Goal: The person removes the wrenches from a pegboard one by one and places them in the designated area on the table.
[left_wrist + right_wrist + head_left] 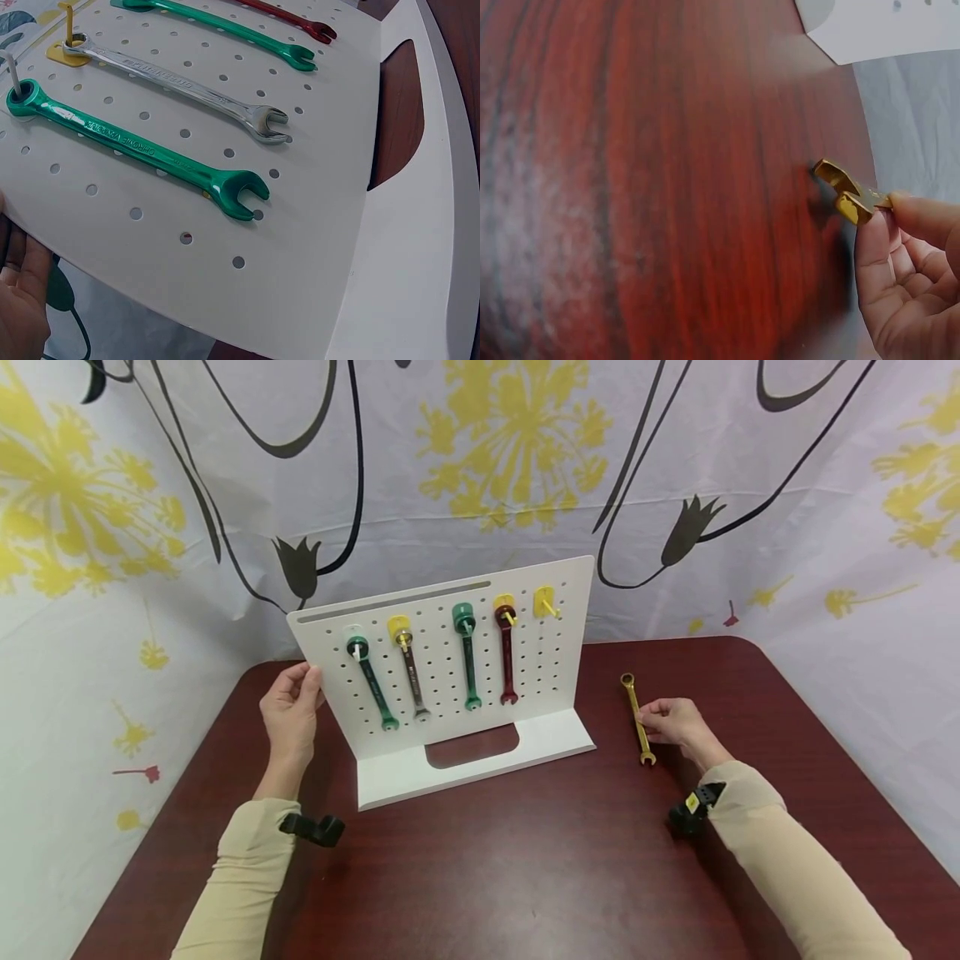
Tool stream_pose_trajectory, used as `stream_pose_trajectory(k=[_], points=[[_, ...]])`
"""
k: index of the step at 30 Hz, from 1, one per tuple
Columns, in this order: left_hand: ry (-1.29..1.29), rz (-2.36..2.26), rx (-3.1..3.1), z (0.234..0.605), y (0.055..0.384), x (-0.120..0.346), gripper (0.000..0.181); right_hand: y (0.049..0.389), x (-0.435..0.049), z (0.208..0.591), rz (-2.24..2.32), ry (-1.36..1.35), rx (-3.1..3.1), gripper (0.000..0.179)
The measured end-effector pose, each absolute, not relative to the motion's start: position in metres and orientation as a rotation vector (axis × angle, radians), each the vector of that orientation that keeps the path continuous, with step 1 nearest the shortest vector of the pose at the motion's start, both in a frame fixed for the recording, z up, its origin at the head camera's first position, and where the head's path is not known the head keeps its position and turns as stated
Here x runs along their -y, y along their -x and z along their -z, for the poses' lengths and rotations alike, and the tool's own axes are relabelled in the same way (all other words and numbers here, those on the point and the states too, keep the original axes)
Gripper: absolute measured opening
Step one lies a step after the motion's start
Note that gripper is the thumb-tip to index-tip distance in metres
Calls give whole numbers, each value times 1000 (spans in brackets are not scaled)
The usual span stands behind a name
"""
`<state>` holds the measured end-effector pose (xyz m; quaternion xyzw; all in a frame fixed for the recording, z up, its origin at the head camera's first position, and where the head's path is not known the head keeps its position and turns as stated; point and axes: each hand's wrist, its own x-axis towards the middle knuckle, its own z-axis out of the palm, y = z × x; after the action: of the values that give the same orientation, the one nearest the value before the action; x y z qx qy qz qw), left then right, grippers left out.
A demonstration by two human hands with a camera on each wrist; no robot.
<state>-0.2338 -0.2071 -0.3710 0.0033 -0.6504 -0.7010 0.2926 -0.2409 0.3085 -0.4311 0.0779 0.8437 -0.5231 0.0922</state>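
My right hand pinches a gold combination wrench between thumb and fingers, right of the board. The right wrist view shows the wrench's open end pointing away from the fingers. My left hand grips the left edge of a white pegboard stand, thumb in front and fingers behind. From its hooks hang a green wrench at left, a silver wrench, a second green wrench and a red wrench. The yellow hook at far right carries nothing.
The stand's foot, with a cut-out slot, rests on a dark red wooden table. Behind the table hangs a white cloth with a flower print. A small black camera is strapped to the right wrist.
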Motion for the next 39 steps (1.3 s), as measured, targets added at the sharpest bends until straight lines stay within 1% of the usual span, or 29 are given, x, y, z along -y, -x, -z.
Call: stream_pose_trajectory(k=[22,39], points=[[-3,1848,1744,372,233,208,8,240,-302,427,1320,-244,-2691,19],[3,1849,1750,371,234,208,5,240,-297,428,1153,-189,-2867,14]])
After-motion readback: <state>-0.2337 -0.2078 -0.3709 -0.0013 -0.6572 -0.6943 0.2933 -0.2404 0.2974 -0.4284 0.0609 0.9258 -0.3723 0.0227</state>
